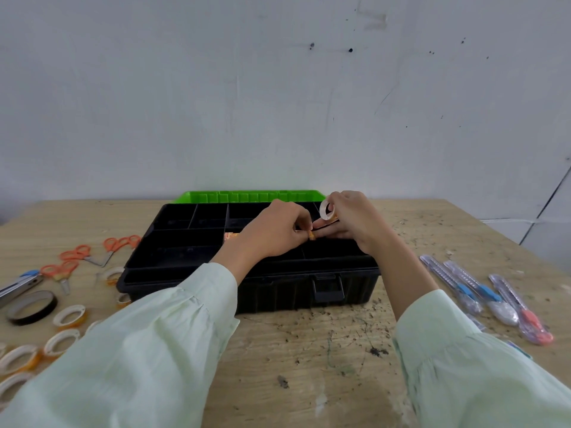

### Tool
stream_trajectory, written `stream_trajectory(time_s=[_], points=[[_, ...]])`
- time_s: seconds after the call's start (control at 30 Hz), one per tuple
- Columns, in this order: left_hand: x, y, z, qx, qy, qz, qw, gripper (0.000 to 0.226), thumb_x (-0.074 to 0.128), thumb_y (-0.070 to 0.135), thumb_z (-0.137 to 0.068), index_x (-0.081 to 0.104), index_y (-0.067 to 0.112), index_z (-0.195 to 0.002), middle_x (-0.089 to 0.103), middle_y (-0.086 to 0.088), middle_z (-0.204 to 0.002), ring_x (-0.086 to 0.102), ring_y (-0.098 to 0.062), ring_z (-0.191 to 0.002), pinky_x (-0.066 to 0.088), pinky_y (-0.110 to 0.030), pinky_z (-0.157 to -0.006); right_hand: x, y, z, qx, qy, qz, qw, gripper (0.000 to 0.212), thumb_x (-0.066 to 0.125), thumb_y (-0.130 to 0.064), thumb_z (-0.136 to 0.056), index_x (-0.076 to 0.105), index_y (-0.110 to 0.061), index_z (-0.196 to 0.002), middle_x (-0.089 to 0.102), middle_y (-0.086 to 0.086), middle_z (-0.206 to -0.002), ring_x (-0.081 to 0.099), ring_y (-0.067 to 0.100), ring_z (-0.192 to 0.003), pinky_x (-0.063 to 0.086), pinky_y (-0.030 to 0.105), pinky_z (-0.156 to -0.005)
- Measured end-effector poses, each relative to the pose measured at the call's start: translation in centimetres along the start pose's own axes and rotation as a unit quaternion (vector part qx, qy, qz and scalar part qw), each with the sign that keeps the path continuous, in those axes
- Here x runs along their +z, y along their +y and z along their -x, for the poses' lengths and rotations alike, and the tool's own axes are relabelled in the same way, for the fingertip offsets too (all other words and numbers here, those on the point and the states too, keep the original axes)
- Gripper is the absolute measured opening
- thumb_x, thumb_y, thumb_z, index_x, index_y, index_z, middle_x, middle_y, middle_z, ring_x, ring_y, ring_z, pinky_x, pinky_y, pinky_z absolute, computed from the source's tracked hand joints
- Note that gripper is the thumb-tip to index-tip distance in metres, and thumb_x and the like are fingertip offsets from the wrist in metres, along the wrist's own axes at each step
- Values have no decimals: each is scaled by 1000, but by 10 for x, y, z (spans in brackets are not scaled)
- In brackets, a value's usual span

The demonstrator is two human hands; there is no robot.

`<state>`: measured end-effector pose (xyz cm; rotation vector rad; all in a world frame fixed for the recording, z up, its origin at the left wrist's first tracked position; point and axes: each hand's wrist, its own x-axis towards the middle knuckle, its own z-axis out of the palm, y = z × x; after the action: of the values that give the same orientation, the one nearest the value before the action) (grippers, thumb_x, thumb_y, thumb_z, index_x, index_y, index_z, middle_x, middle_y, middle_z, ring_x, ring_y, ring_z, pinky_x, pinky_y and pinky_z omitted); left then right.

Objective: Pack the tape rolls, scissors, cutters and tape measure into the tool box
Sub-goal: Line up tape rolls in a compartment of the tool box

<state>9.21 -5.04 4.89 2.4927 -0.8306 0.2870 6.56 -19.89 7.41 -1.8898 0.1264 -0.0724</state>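
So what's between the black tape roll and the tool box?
In the head view, small clear tape rolls lie on the table between the black tape roll and the tool box.

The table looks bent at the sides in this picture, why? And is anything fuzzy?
Head view: the wide lens bows the table edges and stretches the sleeves; soft, even light, faint shadows only; the tape rolls at the left edge look smeared, while the tool box is sharper.

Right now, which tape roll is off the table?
The small white roll on the right hand, above the tool box; the other rolls lie on the table at left.
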Motion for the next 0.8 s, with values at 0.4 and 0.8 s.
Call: stream_trajectory(time_s=[0.4, 0.8], points=[[3, 5, -4, -58, 25, 17, 998, 14, 74, 26, -79, 74, 14, -86, 57, 8, -76, 57, -9, -71, 43, -22, -67, -6, 4, -1, -60, -8, 232, 971, 32, 55, -25, -92, 68, -10, -66, 70, 13, -77, 60, 21, -70, 46, 32, -68], [7, 0, 1, -48, 37, -5, 998, 18, 69, 23, -84, 74, 7, -89, 52, -2, -94, 58, -17, -84, 41, -23, -68, 14, 12, -13, -65, 16, 377, 924, 21, 59, -20, -90, 70, -3, -90, 63, 11, -81, 54, 21, -72, 34, 26, -51]])
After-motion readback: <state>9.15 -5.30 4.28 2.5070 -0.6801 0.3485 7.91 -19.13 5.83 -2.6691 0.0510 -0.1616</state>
